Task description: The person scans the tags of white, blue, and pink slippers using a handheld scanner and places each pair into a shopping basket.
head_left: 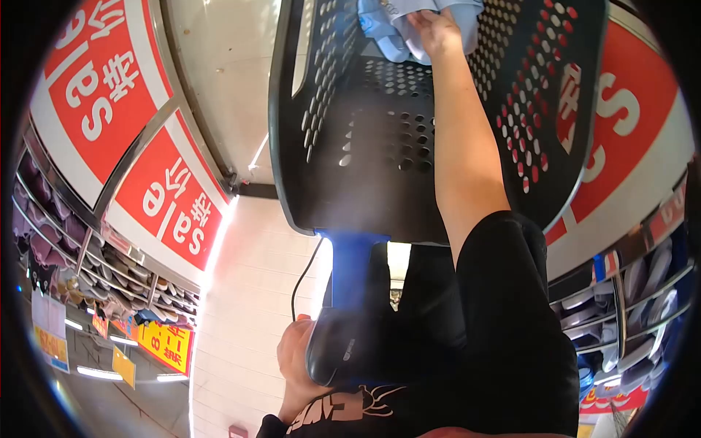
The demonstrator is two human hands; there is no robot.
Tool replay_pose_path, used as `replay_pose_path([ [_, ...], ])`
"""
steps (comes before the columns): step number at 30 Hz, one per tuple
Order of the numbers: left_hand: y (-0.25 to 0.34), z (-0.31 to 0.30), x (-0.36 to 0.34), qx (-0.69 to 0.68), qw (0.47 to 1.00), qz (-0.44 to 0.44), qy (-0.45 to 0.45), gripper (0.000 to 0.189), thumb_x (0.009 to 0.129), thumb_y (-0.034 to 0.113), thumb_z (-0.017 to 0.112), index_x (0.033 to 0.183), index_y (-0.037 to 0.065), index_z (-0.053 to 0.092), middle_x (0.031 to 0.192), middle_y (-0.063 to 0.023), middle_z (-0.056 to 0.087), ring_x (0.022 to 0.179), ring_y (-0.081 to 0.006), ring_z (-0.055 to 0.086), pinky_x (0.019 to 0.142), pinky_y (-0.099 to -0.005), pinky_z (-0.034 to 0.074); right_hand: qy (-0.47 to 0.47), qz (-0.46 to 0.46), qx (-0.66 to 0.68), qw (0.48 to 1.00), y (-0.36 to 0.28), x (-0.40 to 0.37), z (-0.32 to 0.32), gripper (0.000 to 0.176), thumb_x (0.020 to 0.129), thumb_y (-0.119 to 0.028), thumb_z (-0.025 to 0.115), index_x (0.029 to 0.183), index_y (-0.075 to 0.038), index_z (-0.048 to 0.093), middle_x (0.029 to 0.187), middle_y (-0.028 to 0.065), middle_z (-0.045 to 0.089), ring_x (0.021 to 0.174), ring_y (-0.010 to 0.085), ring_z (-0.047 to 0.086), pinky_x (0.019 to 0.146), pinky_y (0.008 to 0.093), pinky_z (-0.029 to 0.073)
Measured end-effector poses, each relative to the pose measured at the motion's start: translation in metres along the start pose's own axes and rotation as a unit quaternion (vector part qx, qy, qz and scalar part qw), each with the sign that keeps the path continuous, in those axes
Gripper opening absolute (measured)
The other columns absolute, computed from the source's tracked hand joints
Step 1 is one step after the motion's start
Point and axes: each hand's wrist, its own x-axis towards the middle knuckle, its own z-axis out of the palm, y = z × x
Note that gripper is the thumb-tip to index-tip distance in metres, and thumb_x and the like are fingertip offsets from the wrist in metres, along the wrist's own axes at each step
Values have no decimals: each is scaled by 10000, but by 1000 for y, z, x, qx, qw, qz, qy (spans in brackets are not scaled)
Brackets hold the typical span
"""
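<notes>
My right hand (437, 33) reaches far into a black perforated shopping basket (431, 212). Its fingers close on pale blue slippers (391, 45) at the basket's far end, where the top of the frame cuts them off. Close to my chest, my left hand (293, 358) is wrapped around the side of a black rounded device (339, 350) with a small pale logo. That device hides most of the left fingers. A thin black cable (301, 274) runs up from beside this hand towards the basket's near edge.
Racks of slippers (109, 263) line the left side, and more slippers (628, 314) hang at the right. Red-and-white sale signs (175, 193) border both sides. Pale floor tiles (241, 292) show beside the basket. A yellow sign (166, 344) is at lower left.
</notes>
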Motion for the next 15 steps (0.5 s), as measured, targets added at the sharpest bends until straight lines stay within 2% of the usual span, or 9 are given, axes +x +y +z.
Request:
replay_pose_path([
  [1, 0, 0, 1, 8, 1000, 18, -11, 402, 718, 105, 673, 1079, -60, 604, 930, -207, 633, 796, -373, 638, 711, -414, 523, 71, 28, 68, 995, 0, -1, 15, 202, 917, -127, 571, 1061, 14, 577, 695, 189, 623, 541, 364, 632, 465, 475, 504],
  [2, -2, 1, 3, 10, 1000, 13, -8, 402, 718, 105, 673, 1079, -60, 604, 930, -207, 633, 796, -373, 638, 711, -414, 523, 69, 34, 68, 995, 7, 4, 15, 202, 917, -127, 571, 1061, 14, 577, 695, 189, 623, 541, 364, 632, 465, 475, 504],
  [4, -4, 2, 4, 39, 999, 28, -11, 389, 715, 95, 675, 1063, -64, 608, 897, -203, 638, 761, -356, 643, 699, -408, 528, 91, -29, -266, 959, 11, 8, 15, 311, 935, -116, 534, 1224, -19, 474, 779, 188, 646, 590, 405, 653, 457, 484, 529],
  [6, -5, 2, 7, 50, 998, 35, -10, 387, 714, 97, 676, 1058, -67, 608, 891, -201, 639, 755, -354, 643, 690, -407, 529, 94, 2, -386, 918, -17, -10, 28, 283, 938, -136, 537, 1193, -17, 510, 840, 216, 653, 611, 397, 667, 477, 467, 547],
  [7, -4, 4, 8, 61, 997, 44, -8, 386, 712, 99, 677, 1053, -70, 607, 885, -199, 641, 749, -352, 643, 682, -405, 530, 94, 30, -499, 861, -34, -20, 38, 263, 941, -157, 540, 1162, -14, 547, 900, 244, 660, 633, 390, 681, 498, 450, 565],
  [8, -2, 5, 8, 60, 997, 42, -9, 386, 712, 99, 677, 1053, -70, 607, 885, -199, 641, 749, -352, 643, 682, -405, 530, 55, -85, -678, 728, -44, -19, 36, 255, 931, -202, 573, 1105, -23, 622, 985, 265, 666, 691, 361, 703, 499, 428, 572],
  [9, -2, 5, 12, 55, 997, 45, -7, 386, 714, 101, 677, 1053, -70, 607, 884, -199, 640, 748, -353, 642, 680, -407, 529, 55, -84, -679, 727, -52, -18, 36, 255, 931, -202, 573, 1105, -23, 622, 985, 265, 666, 691, 361, 703, 499, 428, 572],
  [11, -1, 5, 11, 49, 998, 48, -5, 387, 716, 105, 678, 1053, -70, 606, 884, -199, 638, 746, -356, 640, 675, -411, 528, 59, -220, -882, 413, -67, -22, 43, 274, 912, -257, 606, 1059, -39, 680, 1010, 231, 681, 856, 333, 708, 630, 442, 589],
  [15, 3, 2, 9, 33, 998, 61, -6, 388, 720, 113, 681, 1053, -71, 604, 882, -198, 634, 742, -361, 635, 667, -418, 524, 100, -148, -851, 495, -73, -43, 58, 349, 864, -307, 671, 1108, -59, 687, 1044, 142, 700, 1011, 308, 670, 810, 436, 558],
])
